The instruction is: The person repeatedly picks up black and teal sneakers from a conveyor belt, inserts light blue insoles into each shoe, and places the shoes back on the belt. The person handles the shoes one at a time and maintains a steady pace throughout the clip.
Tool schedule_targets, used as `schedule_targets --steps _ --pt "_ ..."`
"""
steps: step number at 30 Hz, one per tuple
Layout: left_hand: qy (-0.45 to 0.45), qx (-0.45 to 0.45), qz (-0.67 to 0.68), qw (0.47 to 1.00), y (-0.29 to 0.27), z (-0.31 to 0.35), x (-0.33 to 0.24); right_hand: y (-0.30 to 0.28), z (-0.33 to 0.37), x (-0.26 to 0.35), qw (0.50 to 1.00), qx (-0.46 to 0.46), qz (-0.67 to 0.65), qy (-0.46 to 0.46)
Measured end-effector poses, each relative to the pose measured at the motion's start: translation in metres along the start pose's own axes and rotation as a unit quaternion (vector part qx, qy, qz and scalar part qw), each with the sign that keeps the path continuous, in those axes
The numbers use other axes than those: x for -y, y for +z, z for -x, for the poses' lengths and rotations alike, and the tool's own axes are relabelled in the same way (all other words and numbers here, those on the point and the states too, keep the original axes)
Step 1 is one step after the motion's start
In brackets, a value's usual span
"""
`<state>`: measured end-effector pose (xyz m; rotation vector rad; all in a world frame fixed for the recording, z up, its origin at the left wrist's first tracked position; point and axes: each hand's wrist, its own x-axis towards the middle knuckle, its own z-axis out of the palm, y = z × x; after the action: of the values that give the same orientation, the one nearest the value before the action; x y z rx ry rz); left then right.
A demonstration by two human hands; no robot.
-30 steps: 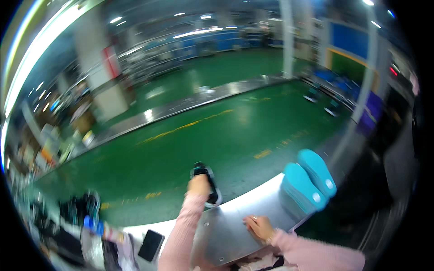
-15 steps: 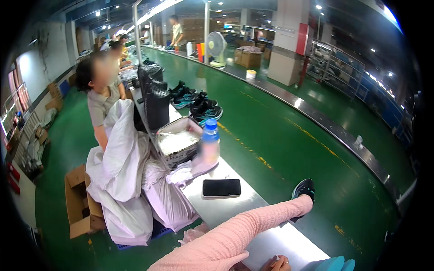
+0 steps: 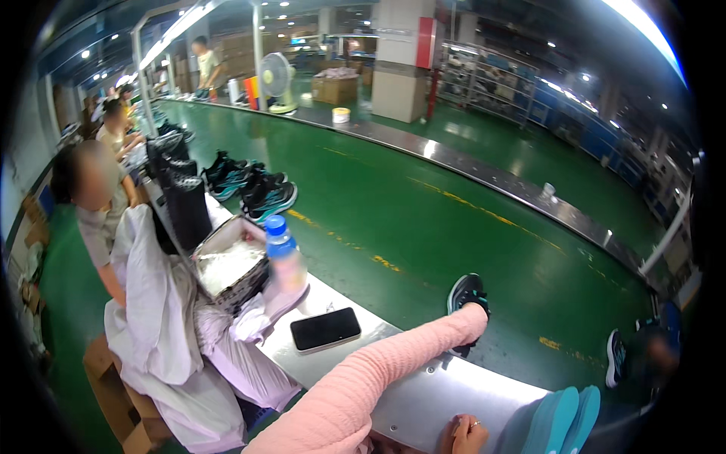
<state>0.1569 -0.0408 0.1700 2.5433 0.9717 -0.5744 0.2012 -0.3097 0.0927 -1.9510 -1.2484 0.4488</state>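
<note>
Two hands of ours in view. Left hand: one black shoe, held at the far edge of the counter, beyond the sleeve. We read the grip as closed on it, though most of the fingers are hidden. Right hand: one, low over the near part of the counter, fingers curled, one ring visible; whether this grip holds anything we cannot tell.

Just right of it stand two stacks of teal insoles; layers not countable. Left of the sleeve, on the counter: one phone, screen dark, lying flat. Farther left: one blue-capped bottle beside one basket with clear plastic inside. Beyond the basket we count at least four dark shoes in a cluster; overlap prevents an exact count.

Near left: pale cloth over one carton. Far right: one dark sneaker. Far side: one fan and one tub. Three co-workers distinguishable at left.
</note>
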Motion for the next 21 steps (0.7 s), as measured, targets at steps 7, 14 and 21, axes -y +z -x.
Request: schedule_targets --steps 7,14,21 --pt "0.135 -0.347 0.097 0.923 0.043 0.001 0.011 0.015 0.006 -0.037 0.999 0.036 0.003 0.026" --pt "0.059 -0.605 0.3 0.735 0.11 -0.003 -0.001 -0.052 -0.026 0.029 0.828 0.168 0.478 -0.241" --pt "-0.027 -0.582 0.366 0.725 0.125 -0.012 0.002 -0.229 -0.127 0.042 0.987 -0.143 0.043 -0.067"
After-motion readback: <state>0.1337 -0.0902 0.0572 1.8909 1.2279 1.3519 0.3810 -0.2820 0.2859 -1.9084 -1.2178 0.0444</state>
